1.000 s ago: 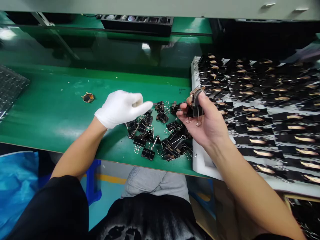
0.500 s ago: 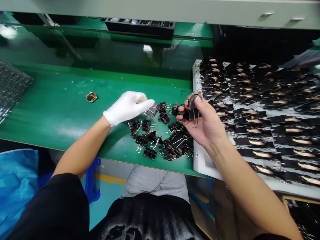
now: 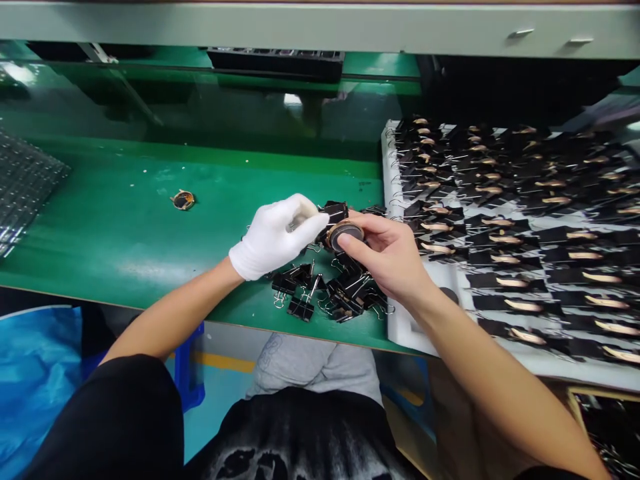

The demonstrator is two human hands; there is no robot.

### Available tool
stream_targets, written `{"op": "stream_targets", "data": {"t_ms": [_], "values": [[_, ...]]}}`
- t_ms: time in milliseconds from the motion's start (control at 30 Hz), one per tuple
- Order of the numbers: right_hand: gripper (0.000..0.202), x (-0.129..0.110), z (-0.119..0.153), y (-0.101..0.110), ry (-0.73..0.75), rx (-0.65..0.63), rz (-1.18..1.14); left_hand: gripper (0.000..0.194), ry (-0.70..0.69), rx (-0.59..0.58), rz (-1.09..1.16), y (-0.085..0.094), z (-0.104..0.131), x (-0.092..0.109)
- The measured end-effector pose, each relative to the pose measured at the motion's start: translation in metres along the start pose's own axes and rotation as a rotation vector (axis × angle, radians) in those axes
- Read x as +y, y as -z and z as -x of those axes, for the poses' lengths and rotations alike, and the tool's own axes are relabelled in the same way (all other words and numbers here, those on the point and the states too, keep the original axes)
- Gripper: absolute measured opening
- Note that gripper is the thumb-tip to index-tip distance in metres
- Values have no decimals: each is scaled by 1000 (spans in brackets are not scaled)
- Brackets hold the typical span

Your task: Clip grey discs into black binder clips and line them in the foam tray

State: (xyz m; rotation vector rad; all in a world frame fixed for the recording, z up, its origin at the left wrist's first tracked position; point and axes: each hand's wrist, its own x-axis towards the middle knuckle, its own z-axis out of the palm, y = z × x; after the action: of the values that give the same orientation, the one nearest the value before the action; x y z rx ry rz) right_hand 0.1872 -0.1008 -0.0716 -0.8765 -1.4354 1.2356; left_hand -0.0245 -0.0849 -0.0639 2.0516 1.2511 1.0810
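Note:
My right hand (image 3: 387, 250) is closed on a round watch case (image 3: 345, 237) with a dark face and a rose-gold rim. Just above the case is a black binder clip (image 3: 335, 212), between my two hands. My left hand (image 3: 285, 233), in a white glove, has its thumb and fingers closed toward the clip; its fingertips are partly hidden, and what it grips is unclear. Below both hands lies a pile of black binder clips (image 3: 350, 290) with wire handles. A second round case (image 3: 183, 199) rests alone on the green table (image 3: 115, 233) at the left.
At the right, a white foam tray (image 3: 397, 293) carries rows of clipped gold-rimmed cases. A clear plastic tray (image 3: 30, 180) sits at the far left. A black box (image 3: 275, 65) stands at the back, under a grey shelf edge (image 3: 300, 27).
My right hand has moved left and turned the case over toward the middle. My left hand has shifted right and slightly down, so both hands now meet at the case and clip.

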Motion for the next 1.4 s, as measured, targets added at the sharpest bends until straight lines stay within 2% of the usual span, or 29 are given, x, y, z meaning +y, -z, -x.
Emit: {"op": "stream_targets", "data": {"t_ms": [100, 167, 233, 333, 400, 467, 567, 700, 833, 967, 1033, 1167, 1300, 1400], "values": [[17, 0, 1, -6, 81, 48, 68, 36, -91, 152, -174, -5, 1, -6], [11, 1, 2, -12, 150, 102, 97, 50, -69, 156, -92, -6, -3, -3], [8, 1, 4, -20, 239, 172, 109, 58, 33, 117, 116, -8, -11, 7], [16, 3, 7, -27, 365, 236, 145, 63, 214, 101, 340, -13, -29, 31], [19, 4, 9, -29, 420, 266, 210, 62, 243, 151, 321, -18, -42, 45], [19, 5, 10, -28, 446, 312, 266, 68, 212, 197, 241, -24, -53, 55], [18, 4, 9, -25, 458, 373, 277, 78, 182, 200, 195, -32, -66, 63], [20, 0, 8, -26, 505, 379, 260, 83, 216, 212, 346, -37, -74, 65], [30, -1, 9, -26, 574, 297, 299, 83, 241, 190, 477, -31, -79, 60], [35, 2, 13, -22, 569, 179, 335, 81, 159, 196, 502, -20, -84, 55], [34, 2, 15, -21, 521, 165, 330, 80, 108, 203, 457, -17, -85, 56], [27, -3, 15, -20, 467, 209, 370, 77, 11, 205, 193, -16, -79, 58], [22, -6, 11, -20, 439, 290, 390, 75, -106, 185, 57, -19, -71, 58], [22, -7, 8, -18, 421, 357, 327, 76, -78, 119, 21, -20, -70, 60]]}}
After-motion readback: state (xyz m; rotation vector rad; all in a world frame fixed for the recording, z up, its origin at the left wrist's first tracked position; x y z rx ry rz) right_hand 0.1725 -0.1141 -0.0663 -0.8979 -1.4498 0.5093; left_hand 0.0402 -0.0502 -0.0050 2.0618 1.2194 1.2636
